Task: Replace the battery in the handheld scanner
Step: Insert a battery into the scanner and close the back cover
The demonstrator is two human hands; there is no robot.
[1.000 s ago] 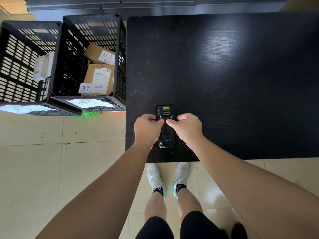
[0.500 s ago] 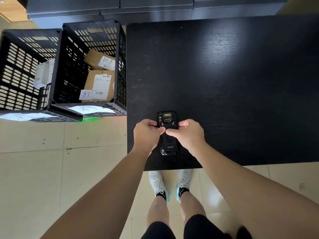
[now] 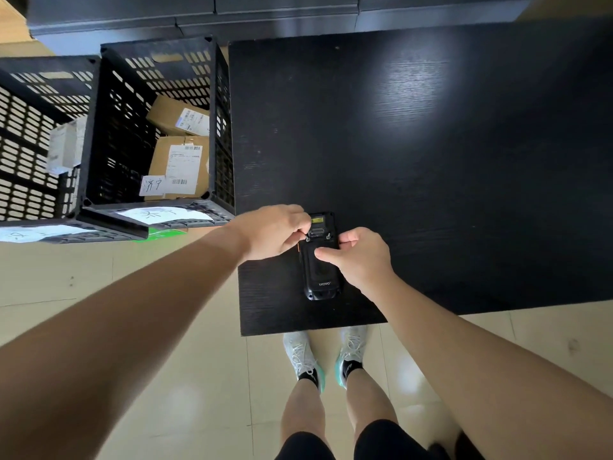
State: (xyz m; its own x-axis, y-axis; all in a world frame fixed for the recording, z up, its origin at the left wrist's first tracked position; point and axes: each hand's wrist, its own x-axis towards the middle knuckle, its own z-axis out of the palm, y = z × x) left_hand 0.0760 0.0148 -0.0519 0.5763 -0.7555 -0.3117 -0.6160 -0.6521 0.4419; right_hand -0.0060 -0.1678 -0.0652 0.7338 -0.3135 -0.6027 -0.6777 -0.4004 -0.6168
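The black handheld scanner (image 3: 321, 280) lies face down on the black table (image 3: 431, 161), close to its near left corner. Its back cover, marked "urovo", faces up, with a yellow label and two small latches at the far end. My left hand (image 3: 270, 231) rests on the scanner's upper left edge, its fingertips pinched at the left latch. My right hand (image 3: 360, 257) holds the scanner's right side, with the thumb pressed on the back cover. No loose battery is in view.
Two black slotted plastic crates (image 3: 109, 127) stand on the floor left of the table; the nearer one holds cardboard parcels (image 3: 179, 161). Grey cabinets (image 3: 265, 14) run along the far side. My feet (image 3: 326, 356) stand at the table's near edge.
My left hand has shifted up to the scanner's upper left latch. My right thumb now presses on the back cover. The scanner itself still lies in the same spot.
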